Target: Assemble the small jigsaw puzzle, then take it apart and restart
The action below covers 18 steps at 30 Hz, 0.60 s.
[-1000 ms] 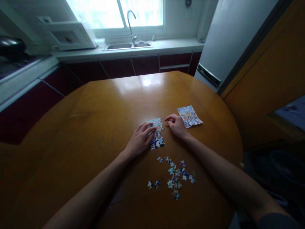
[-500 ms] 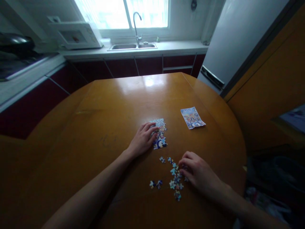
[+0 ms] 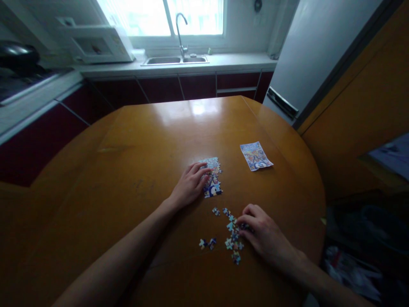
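Dipping into the loose pieces (image 3: 229, 244), the right hand (image 3: 262, 229) has left its spot beside the sheet, where it rested a second ago, and come down nearer the person! Half a second ago it had already got there; now its fingertips are in at the pile's right side. Thumb and fingers are curled close, a narrow grip, but whether a piece is pinched between them I cannot tell.

Over to the left hand (image 3: 191, 182), and it hasn't budged: fingers loosely spread, lying on the left part of the one part-built puzzle (image 3: 215, 175), gripping nothing. That puzzle sits mid-table, jagged along its right edge.

Count them up! Two hands, one puzzle, one printed sheet (image 3: 256, 156), lying flat to the right of the puzzle on one wooden table (image 3: 143, 140). Two pieces (image 3: 212, 243) lie side by side left of the pile; the pile itself overlaps and is partly covered, so no exact tally there. Beyond, one faucet (image 3: 179, 37), one sink (image 3: 179, 62), two basins.
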### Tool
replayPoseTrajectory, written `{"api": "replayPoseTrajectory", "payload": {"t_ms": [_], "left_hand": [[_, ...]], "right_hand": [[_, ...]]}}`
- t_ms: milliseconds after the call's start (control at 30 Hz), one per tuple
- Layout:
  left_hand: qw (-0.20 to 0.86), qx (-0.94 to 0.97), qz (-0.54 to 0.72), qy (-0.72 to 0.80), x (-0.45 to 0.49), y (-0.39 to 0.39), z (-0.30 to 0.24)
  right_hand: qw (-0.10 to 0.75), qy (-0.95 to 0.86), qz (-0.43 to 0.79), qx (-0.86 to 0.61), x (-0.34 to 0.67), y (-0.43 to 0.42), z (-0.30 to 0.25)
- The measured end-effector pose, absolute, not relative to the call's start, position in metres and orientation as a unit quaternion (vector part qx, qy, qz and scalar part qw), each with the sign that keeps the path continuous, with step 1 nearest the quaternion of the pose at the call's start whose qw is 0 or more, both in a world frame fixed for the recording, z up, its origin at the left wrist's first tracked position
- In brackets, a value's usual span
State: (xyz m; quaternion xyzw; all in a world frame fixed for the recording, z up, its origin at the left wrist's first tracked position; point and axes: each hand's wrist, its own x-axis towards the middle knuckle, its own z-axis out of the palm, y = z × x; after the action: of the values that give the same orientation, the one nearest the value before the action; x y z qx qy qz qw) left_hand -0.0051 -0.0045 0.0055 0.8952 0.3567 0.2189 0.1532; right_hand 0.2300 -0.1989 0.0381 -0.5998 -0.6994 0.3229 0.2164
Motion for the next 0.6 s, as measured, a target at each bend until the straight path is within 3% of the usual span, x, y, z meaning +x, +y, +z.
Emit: {"api": "replayPoseTrajectory", "payload": {"t_ms": [500,600], "left_hand": [[0.146,0.896,0.212,0.36,-0.005,-0.004,0.004],[0.147,0.896,0.213,0.362,-0.005,-0.004,0.004]], "right_hand": [[0.167,-0.731,0.3,-0.59,0.222,-0.196,0.046],[0.209,-0.723,0.327,-0.571,0.226,-0.185,0.055]]}}
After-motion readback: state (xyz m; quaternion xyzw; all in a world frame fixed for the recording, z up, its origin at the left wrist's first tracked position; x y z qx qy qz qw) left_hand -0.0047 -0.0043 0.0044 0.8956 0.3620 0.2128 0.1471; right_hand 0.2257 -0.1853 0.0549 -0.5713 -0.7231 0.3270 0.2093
